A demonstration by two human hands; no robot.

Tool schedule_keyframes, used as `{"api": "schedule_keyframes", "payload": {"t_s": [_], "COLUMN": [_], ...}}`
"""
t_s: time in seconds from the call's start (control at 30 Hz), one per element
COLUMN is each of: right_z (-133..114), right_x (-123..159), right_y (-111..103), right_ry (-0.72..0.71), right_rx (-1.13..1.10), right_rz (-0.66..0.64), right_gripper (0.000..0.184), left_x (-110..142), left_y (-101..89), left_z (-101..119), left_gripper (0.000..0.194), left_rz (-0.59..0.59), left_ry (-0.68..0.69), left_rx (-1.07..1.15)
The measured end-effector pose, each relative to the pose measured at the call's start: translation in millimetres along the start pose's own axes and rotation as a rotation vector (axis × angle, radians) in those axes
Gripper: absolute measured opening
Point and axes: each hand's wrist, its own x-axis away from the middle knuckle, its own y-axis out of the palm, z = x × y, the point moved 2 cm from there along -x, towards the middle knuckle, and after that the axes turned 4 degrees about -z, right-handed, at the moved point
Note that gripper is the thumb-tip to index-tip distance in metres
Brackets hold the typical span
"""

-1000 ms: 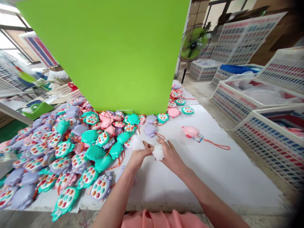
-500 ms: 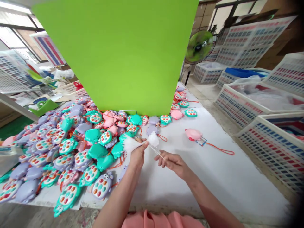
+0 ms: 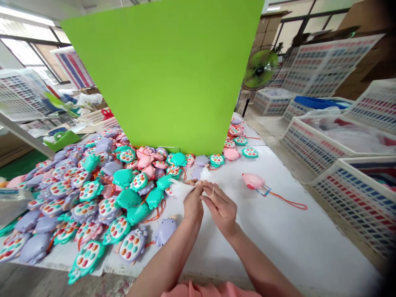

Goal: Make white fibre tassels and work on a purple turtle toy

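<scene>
A bundle of thin white strands [image 3: 181, 189] is pinched in my left hand [image 3: 194, 204], its frayed end fanning out to the left. A fluffy white tuft [image 3: 204, 174] shows beyond the fingertips; whether it joins the bundle is hidden. My right hand [image 3: 223, 210] is closed right beside the left, fingertips touching or nearly so. Around its fingers curves a pale elastic band [image 3: 212, 192]. To the right lies a pink animal-shaped toy [image 3: 253, 180] with a small card tag [image 3: 264, 190] and an orange cord loop [image 3: 289, 202].
Many teal, pink and purple popper toys [image 3: 128, 198] cover the left of the white table [image 3: 262, 247]. A tall green board [image 3: 173, 78] stands at the back. White plastic crates [image 3: 340, 198] stand on the right, near a fan [image 3: 261, 69].
My right hand has moved up and left to meet my left hand. The band, stretched straight between the hands before, now curves around the right fingers. The view has shifted slightly.
</scene>
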Motion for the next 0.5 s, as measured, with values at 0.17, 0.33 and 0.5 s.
{"api": "schedule_keyframes", "payload": {"t_s": [0.17, 0.33, 0.5], "right_z": [8, 22, 17], "right_x": [3, 3, 4], "right_y": [2, 1, 7], "right_ry": [0.092, 0.23, 0.397], "right_rx": [0.066, 0.143, 0.004], "right_rz": [0.098, 0.103, 0.109], "right_gripper": [0.044, 0.039, 0.068], "left_x": [-1, 3, -1], "left_y": [6.6, 10.4, 13.5], "left_z": [-1, -7, -1], "left_gripper": [0.042, 0.044, 0.042], "left_rz": [0.052, 0.041, 0.046], "left_ry": [0.041, -0.005, 0.055], "left_rx": [0.016, 0.003, -0.001]}}
